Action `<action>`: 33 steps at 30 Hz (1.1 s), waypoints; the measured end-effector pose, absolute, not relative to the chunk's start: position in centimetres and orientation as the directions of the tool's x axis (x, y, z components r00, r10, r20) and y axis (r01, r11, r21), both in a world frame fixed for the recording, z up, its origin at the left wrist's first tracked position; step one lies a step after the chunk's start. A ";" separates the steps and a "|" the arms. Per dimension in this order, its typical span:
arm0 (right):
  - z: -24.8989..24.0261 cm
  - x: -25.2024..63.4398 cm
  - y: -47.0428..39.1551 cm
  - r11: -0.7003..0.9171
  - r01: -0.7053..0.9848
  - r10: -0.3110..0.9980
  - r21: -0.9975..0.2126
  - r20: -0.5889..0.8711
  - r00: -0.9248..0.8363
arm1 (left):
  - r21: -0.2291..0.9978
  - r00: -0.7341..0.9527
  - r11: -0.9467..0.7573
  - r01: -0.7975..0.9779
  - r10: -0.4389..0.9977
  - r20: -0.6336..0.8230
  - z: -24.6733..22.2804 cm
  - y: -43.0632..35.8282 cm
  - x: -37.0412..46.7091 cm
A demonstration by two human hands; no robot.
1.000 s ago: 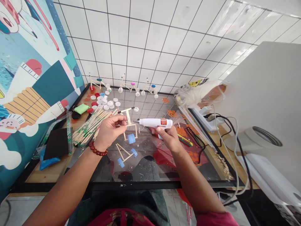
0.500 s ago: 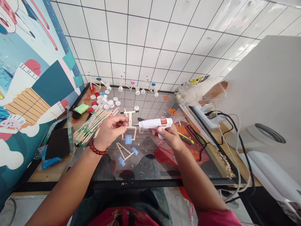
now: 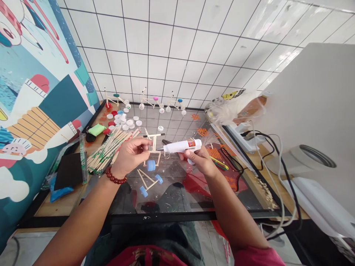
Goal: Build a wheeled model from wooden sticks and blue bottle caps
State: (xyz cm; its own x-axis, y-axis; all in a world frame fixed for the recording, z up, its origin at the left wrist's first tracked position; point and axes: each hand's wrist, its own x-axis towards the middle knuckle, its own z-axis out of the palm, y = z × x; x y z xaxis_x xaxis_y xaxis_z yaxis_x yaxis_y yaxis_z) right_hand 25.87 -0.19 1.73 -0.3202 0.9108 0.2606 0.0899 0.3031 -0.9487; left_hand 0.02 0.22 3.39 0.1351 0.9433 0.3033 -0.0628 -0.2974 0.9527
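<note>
A small frame of wooden sticks, with a black-tipped crossbar and a blue bottle-cap wheel at its lower end, is pinched between the thumb and fingers of my left hand. My right hand is wrapped round a white hot glue gun. Its nozzle points left and meets the frame near a stick joint, close to my left fingertips; whether glue is coming out is too small to tell. Below them on the glass lies a triangle of sticks with two blue cap wheels.
Wooden sticks lie in a pile at left, with bottle caps behind them. Several finished stick tricycles stand along the tiled wall. A yellow-green cutter, cables and a power strip are at right.
Both hands stay nearly in place. The stick frame is tilted slightly and the glue gun sits a touch further left against it.
</note>
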 end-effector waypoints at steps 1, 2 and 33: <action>1.8 25.9 -0.2 0.312 0.096 0.910 -0.945 0.268 -0.317 | 0.949 0.122 -0.310 -0.050 0.941 0.314 3.3 0.2 0.1; 1.8 25.9 -0.3 0.322 0.098 0.909 -0.942 0.278 -0.311 | 0.945 0.107 -0.324 -0.037 0.939 0.326 3.2 0.3 0.1; 0.5 25.0 -1.0 0.485 0.159 0.868 -0.860 0.450 -0.210 | 0.937 -0.025 -0.350 -0.020 0.937 0.349 1.7 0.7 0.6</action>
State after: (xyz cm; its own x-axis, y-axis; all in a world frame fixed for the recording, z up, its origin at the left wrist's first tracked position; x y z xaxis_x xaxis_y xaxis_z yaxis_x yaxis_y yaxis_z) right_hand 24.99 -0.96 0.50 -0.2097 0.8679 0.4503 0.1594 0.4848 -0.8600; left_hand 0.59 0.73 1.67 -0.0252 0.9367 0.3493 -0.0199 -0.3498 0.9366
